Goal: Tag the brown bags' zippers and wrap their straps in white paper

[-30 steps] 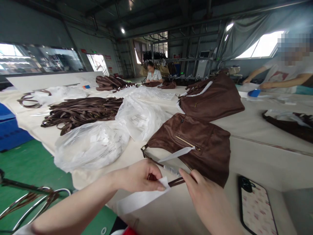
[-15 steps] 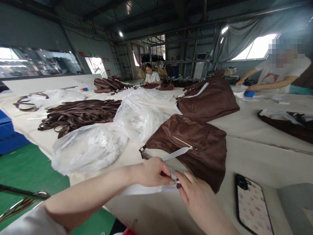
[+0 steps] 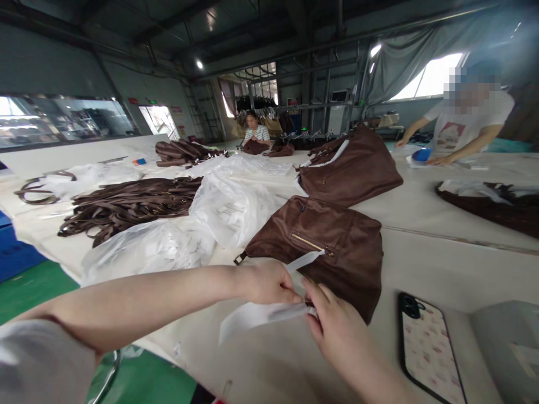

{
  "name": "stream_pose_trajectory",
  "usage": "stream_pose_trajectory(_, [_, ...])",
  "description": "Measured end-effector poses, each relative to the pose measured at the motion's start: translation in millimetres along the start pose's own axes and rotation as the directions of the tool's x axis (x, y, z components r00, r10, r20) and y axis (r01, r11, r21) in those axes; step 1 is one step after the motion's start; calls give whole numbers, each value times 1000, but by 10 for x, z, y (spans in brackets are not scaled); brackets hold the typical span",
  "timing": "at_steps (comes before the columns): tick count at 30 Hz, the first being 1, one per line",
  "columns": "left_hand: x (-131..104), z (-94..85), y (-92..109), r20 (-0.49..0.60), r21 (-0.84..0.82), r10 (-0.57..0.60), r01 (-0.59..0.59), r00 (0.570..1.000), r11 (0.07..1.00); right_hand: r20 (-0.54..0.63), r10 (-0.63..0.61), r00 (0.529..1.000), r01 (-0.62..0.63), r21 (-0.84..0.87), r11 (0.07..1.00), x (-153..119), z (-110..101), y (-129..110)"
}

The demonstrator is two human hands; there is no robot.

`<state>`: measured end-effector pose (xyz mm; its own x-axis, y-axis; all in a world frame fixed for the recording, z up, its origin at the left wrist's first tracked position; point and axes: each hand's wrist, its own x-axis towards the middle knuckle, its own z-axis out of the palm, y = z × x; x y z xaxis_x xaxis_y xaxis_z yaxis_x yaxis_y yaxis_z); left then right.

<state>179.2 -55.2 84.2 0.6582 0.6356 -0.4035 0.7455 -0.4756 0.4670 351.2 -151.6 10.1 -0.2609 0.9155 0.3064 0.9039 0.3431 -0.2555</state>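
Note:
A dark brown handbag (image 3: 337, 241) lies on the cloth-covered table in front of me, its brass zipper facing up. A white strip (image 3: 309, 259) runs from the zipper pull toward my hands. My left hand (image 3: 275, 285) is closed at the near edge of the bag, its fingertips pinching a white paper-like strip (image 3: 265, 318) whose loose end hangs to the left. My right hand (image 3: 330, 314) meets it fingertip to fingertip, pinched on the same strip near a small dark piece that the fingers partly hide.
A phone (image 3: 432, 345) lies to the right. Behind stands a second brown bag (image 3: 353, 165). On the left are a pile of brown straps (image 3: 138, 205) and clear plastic bags (image 3: 155, 247). Co-workers (image 3: 467, 120) sit or stand across the table (image 3: 442, 252).
The strip's loose end has swung free below my left forearm and now shows its tip. Both hands stay together at the strip. The view has shifted slightly to the right.

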Motion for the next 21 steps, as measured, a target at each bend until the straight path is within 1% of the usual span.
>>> stream_pose_trajectory(2, [28,15,28,9,11,-46,45,999,999,-12,54,998,-53,77,996,-32,-62,141])
stream_pose_trajectory(3, [40,18,39,7,19,-66,66,998,998,4,77,997,-77,101,992,-44,-99,218])
stream_pose_trajectory(6, [67,21,62,2,37,-91,91,996,995,116,118,986,-135,153,979,-48,-187,390])
stream_pose_trajectory(8, [78,26,73,13,34,-82,82,997,996,195,96,976,-133,190,973,-25,-207,411])
stream_pose_trajectory(10, [90,45,81,30,24,-64,63,998,998,230,54,972,-104,213,971,11,-196,365])
stream_pose_trajectory(14, [145,142,79,43,-43,-62,64,997,997,220,4,975,-55,227,972,66,-130,224])
stream_pose_trajectory(17, [217,245,63,28,-111,-88,90,996,990,213,-2,977,-62,290,955,50,-100,229])
stream_pose_trajectory(19, [267,303,59,3,-133,-68,68,998,989,207,49,977,-113,312,943,9,-110,313])
stream_pose_trajectory(21, [307,342,72,-9,-126,-59,57,998,990,200,131,971,-185,283,941,-43,-139,436])
